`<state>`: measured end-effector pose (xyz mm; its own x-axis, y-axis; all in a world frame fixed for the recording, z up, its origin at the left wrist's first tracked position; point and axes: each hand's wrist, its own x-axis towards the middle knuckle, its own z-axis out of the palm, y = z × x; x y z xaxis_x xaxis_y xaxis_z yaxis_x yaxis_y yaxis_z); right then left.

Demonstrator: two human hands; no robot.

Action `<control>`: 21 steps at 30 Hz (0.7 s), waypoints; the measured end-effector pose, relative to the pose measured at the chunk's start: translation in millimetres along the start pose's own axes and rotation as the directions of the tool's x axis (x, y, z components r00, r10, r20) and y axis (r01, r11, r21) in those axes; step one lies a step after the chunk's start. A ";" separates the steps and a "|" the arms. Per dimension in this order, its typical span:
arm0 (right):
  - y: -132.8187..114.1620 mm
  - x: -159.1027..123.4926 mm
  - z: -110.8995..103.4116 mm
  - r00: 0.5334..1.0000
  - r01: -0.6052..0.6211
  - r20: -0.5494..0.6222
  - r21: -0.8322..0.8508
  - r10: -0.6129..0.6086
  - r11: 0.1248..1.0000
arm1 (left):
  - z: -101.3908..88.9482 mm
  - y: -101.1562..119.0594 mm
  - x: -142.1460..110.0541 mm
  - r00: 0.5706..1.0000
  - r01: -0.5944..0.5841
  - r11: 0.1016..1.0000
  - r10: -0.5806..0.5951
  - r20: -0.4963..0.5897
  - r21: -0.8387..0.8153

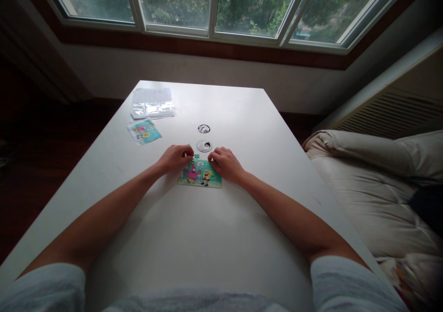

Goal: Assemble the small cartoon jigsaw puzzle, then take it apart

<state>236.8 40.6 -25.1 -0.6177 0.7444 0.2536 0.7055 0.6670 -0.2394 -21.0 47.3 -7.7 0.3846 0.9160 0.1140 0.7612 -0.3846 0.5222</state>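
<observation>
A small jigsaw puzzle (202, 176) with cartoon figures on teal lies flat on the white table. A loose teal puzzle piece (197, 156) sits just above its top edge. My left hand (176, 158) is at the upper left corner, thumb and fingers pinched together. A teal sliver shows by those fingertips, apparently a puzzle piece, mostly covered by the hand. At the upper right corner, my right hand (226, 163) rests with bent fingers on the puzzle's edge. Those fingers partly hide that corner.
Beyond the puzzle lie two round silvery objects, a nearer disc (204, 146) and a farther one (204, 129). A picture card (144, 131) and a clear plastic packet (153, 103) are at the far left of the table (221, 238). A pale padded seat (367, 187) stands to the right.
</observation>
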 end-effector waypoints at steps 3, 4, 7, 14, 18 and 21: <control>-0.2 -0.2 -0.4 1.000 -0.002 0.006 0.003 0.002 1.000 | 0.1 -0.5 0.5 1.000 0.008 1.000 -0.008 0.006 -0.028; -0.3 -0.3 -0.5 1.000 -0.002 0.006 0.003 0.002 1.000 | 0.2 -1.1 0.8 1.000 0.011 0.999 -0.011 0.010 -0.037; -0.4 -0.5 -0.4 1.000 0.002 0.003 0.003 -0.002 1.000 | 0.5 -3.8 1.7 1.000 0.008 0.999 -0.006 0.027 -0.050; -0.6 0.1 -0.6 1.000 -0.002 0.009 0.009 0.002 1.000 | 0.5 -6.4 2.3 0.998 -0.017 0.999 0.019 0.055 -0.037; -0.3 0.3 -0.7 1.000 -0.004 0.009 0.009 0.004 1.000 | 0.1 -3.5 1.1 0.998 -0.041 0.999 0.042 0.040 -0.010; 0.1 0.1 -0.4 1.000 -0.002 0.008 0.009 0.002 1.000 | 0.0 -2.5 0.9 0.998 -0.064 0.998 0.064 0.028 0.017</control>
<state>236.9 40.7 -24.7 -0.6191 0.7460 0.2452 0.7036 0.6656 -0.2487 -22.6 49.0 -8.9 0.4468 0.8861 0.1233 0.7439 -0.4446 0.4990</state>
